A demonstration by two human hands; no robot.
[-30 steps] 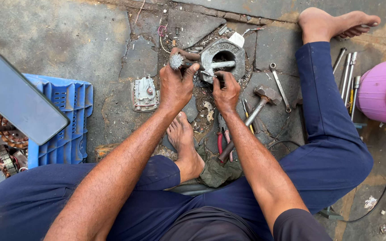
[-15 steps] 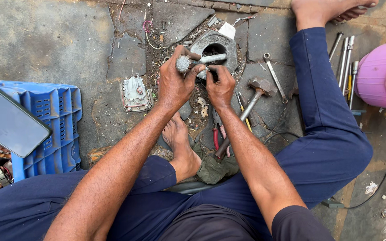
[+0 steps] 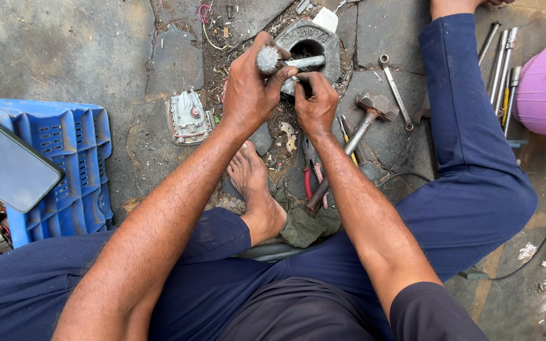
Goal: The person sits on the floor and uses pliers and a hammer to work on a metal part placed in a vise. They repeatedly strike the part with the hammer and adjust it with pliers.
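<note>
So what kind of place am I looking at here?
Most likely an informal ground-level repair spot: the person sits on a cracked stone floor, with a hammer, spanners and pliers lying loose, and a blue crate holding metal parts.

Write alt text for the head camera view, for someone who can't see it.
A seated person's left hand and right hand grip a grey metal shaft above a grey round metal housing on stone paving. A steel hammer lies to the right, a blue plastic crate to the left.
</note>
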